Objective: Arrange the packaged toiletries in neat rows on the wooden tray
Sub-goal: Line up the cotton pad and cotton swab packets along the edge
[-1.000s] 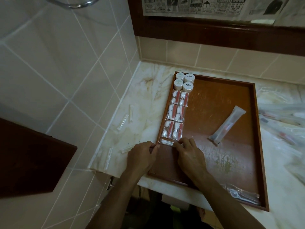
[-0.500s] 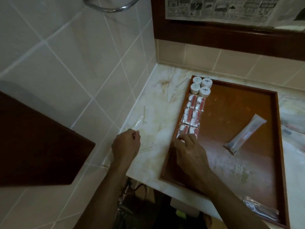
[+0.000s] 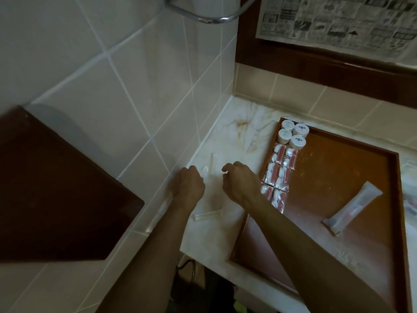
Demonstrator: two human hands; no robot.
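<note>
Left hand [image 3: 188, 185]: fingers curled down over a clear slim packet [image 3: 205, 172] on the counter [image 3: 228, 136]; whether I have it pinched, I cannot tell. Right hand [image 3: 240, 181]: fingers loosely bent, holding nothing, hovering just beside the left.

At 12 o'clock of my hands: a second slim packet [image 3: 213, 161], upright against the pale stone. At 6 o'clock: a third [image 3: 208, 216], lying crosswise. All three thin, transparent, nearly lost on the glossy marbled surface.

At 3 o'clock: tray [image 3: 327, 181], dark reddish wood, raised rim, worn patches. Along its left rim, red-and-white sachets [image 3: 278, 175] in paired rows, crinkly film; beyond them four round white-capped jars [image 3: 293, 134], touching. Lone tube [image 3: 353, 207] askew, well apart from the rows.

Risks, as I judge them: slick film slipping from my fingertips; a packet overlooked against the stone; my right forearm, crossing the tray's corner, nudging the sachet rows crooked on the way back.
</note>
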